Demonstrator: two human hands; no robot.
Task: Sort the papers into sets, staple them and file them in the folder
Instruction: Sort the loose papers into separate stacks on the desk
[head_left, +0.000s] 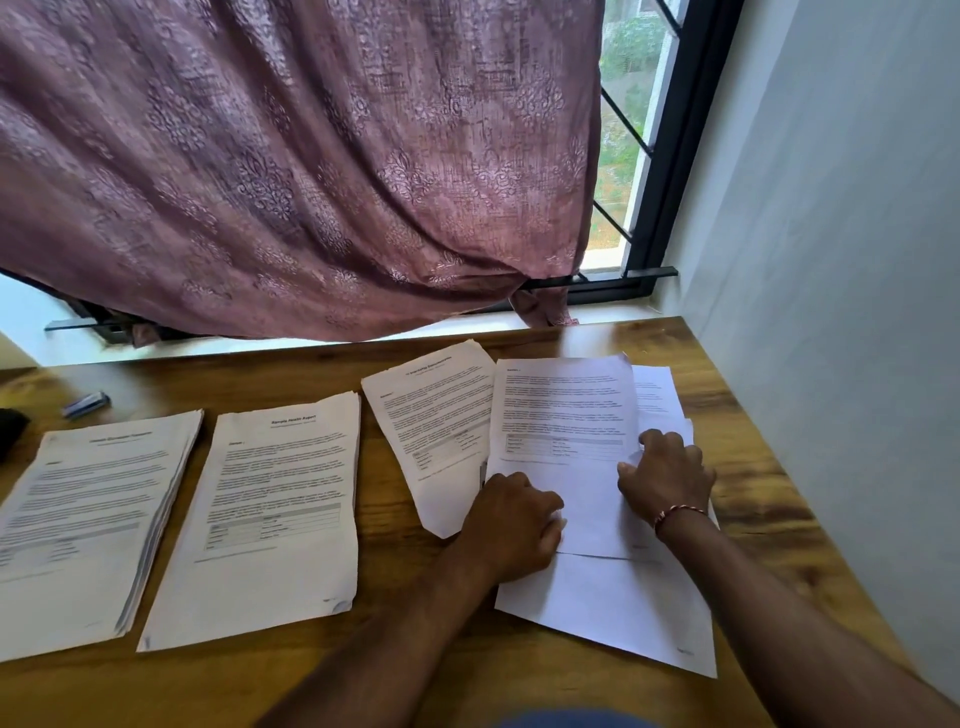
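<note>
Wooden desk (208, 691), left hand (511, 525), right hand (667, 475) knuckles-up — both hands grip top sheet (566, 405)

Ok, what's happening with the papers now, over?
Left hand and right hand both hold the top sheet of the loose pile. Three sorted stacks lie left. Nothing in the way.
</note>
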